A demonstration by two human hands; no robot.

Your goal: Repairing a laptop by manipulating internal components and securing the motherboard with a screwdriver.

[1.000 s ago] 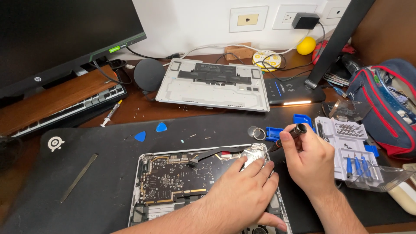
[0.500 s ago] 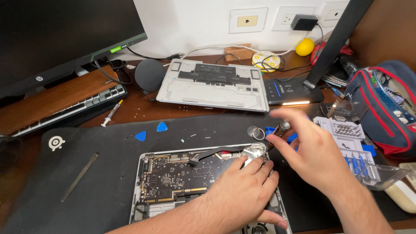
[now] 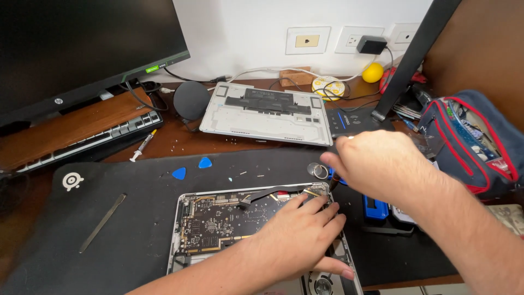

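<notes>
Resting flat with fingers spread, the left hand point(image 3: 297, 240) presses on the near right part of an opened laptop point(image 3: 218, 229), whose green circuit board point(image 3: 210, 224) lies bare inside the silver shell. The right hand point(image 3: 382, 166) hovers just beyond it, curled around a thin dark tool point(image 3: 334, 181) whose tip points down at the laptop's far right corner; whether the fingers pinch it tightly cannot be told, since the back of the hand hides them. The laptop sits on a wide black mat point(image 3: 125, 218) that covers the near part of a dark wooden table point(image 3: 180, 143). On the mat lie two blue triangular picks point(image 3: 191, 167), a flat metal bar point(image 3: 102, 222) to the left, and a small metal ring point(image 3: 317, 170) just beside the right hand. Farther back the removed silver bottom cover point(image 3: 267, 112) lies inside up, with a round grey speaker point(image 3: 191, 100) to its left and a small syringe point(image 3: 143, 145) near that. A black monitor point(image 3: 82, 46) stands at the far left above a keyboard point(image 3: 93, 136). A white wall point(image 3: 245, 33) with sockets point(image 3: 349, 39) closes the room behind, and a red-trimmed blue bag point(image 3: 469, 142) sits open on the right.
</notes>
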